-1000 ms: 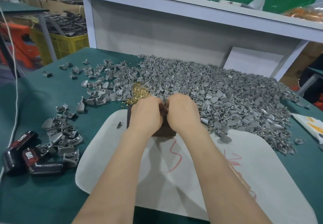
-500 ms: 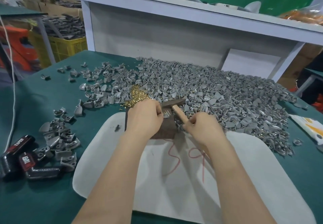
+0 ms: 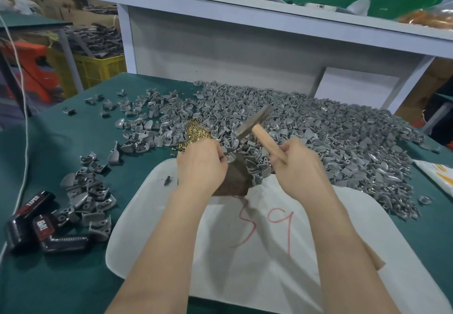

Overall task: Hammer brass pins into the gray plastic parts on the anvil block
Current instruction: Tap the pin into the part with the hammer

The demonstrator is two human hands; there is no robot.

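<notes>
Since half a second ago the hammer [image 3: 253, 125] has swung up and is now raised above the anvil block [image 3: 236, 179], its handle gripped in the right hand [image 3: 297, 164]. The left hand [image 3: 202, 164] pinches a gray part [image 3: 232, 160] on the block's top. With brass pins [image 3: 197, 133] just behind the block and a heap of gray parts [image 3: 318, 137] beyond it, most of the work likely remains.

Red "59" on white sheet [image 3: 257, 277], seemingly "TAPER" on black cases [image 3: 34, 202]

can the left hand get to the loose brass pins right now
Probably yes: the brass pins lie just beyond the left hand with nothing between, though that hand seems busy holding a gray part on the anvil block.
</notes>
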